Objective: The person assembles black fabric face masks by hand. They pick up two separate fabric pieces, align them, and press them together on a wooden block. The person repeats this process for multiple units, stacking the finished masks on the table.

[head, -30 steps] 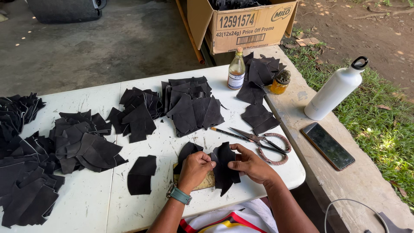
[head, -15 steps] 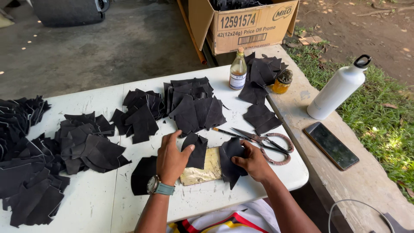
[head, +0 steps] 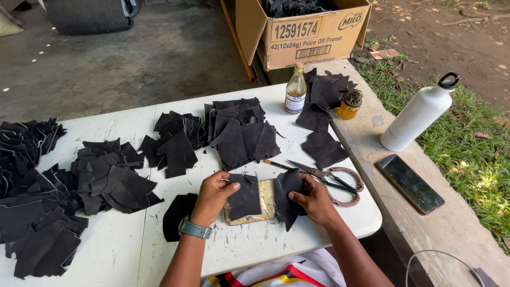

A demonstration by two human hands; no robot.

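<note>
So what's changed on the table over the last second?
The left hand lifted a black piece toward the stacks half a second ago and has come back, now pressing a black piece onto the tan pad. The right hand keeps its own black piece at the pad's right edge. Scissors, bottles and stacks unchanged.

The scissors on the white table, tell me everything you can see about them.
The metal scissors with cord-wrapped handle loops lie flat on the white plastic table, near its right edge. The blades are slightly parted and point left, toward the stacks of black cut pieces; the reddish-brown wrapped loops sit to the right. A thin pencil-like tool lies beside the blade tips. The right hand rests just below them, apparently not touching.
</note>
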